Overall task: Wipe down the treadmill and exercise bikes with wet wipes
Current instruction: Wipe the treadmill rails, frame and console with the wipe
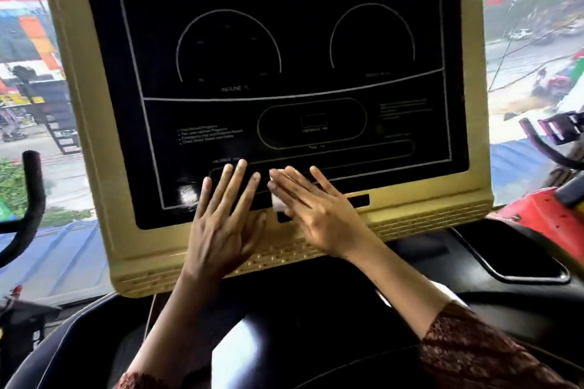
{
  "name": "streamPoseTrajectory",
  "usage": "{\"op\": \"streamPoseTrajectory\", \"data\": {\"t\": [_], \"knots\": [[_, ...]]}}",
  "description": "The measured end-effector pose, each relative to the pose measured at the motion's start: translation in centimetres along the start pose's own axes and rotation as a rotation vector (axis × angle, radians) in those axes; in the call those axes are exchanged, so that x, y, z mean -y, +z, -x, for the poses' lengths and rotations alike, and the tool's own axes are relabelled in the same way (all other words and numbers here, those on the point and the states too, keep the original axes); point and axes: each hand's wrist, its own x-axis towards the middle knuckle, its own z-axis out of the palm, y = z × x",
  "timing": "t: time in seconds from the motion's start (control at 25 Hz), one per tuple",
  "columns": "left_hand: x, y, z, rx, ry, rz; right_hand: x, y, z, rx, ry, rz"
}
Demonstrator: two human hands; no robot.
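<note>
The treadmill console [94,104] fills the view: a beige frame around a black display panel [284,73] with white dial outlines. My left hand [226,215] lies flat on the panel's lower edge with fingers straight and spread. My right hand [313,205] lies flat beside it, fingers straight, pressing a white wet wipe [278,200] against the panel. Only a small corner of the wipe shows under the palm.
Below the console is the black treadmill dashboard [474,262] with a tray recess at right. A black exercise-bike handlebar [31,193] stands at left. A red bike [543,215] with a handlebar [543,142] is at right. Windows show a street behind.
</note>
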Motion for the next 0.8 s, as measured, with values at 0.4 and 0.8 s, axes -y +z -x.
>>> {"op": "streamPoseTrajectory", "data": {"t": [0.4,0.8], "knots": [[-5.4,1.5,-0.9,-0.012,-0.058,0.003,-5.2,-0.9,6.0,-0.219,0.664,-0.169],[-9.6,2.3,-1.5,-0.048,-0.174,0.102,-9.1,-2.9,5.9,-0.220,0.459,-0.172]]}}
